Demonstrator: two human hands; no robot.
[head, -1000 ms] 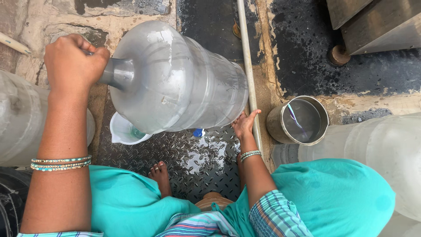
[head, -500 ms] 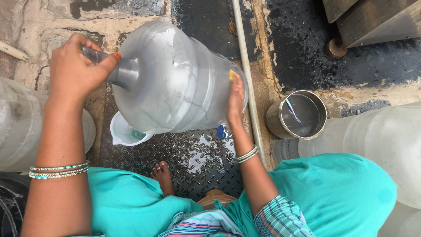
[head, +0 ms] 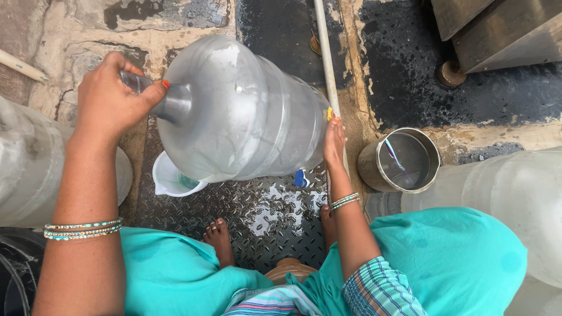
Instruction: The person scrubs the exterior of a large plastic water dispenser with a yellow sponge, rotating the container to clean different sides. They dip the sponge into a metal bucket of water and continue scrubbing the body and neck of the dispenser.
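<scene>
Large translucent water jug [head: 246,111] lies on its side, held off the ground, neck pointing to the person's left, base toward the thin white pipe [head: 325,58] that runs up the stone floor. Below the jug: wet steel tread plate [head: 263,213], dark, with a raised diamond pattern. Two more translucent jugs frame the scene, one at the far left edge [head: 23,164], one at the lower right [head: 515,199], both only partly in view. Person crouches over the plate in teal clothing [head: 445,263], with a striped cloth at the lap; bare toes [head: 218,231] rest on the plate just below the jug. Left hand [head: 111,99] is clenched around the jug's neck, fingers wrapped over the mouth, thumb with a red nail lying along the neck; teal and gold bangles [head: 82,229] sit on that forearm. Right hand [head: 333,140] lies flat and unclosed against the jug's base, fingers pointing away from the body, bracing rather than grasping; a bangle set shows at that wrist too. Round steel pot [head: 401,161] stands just right of the right hand, apart from it, with water inside. White plastic funnel-like cup [head: 172,178] sits under the jug's shoulder, partly hidden by it. Small blue cap [head: 301,178] lies on the plate near the jug's lower edge, close to the right wrist.
</scene>
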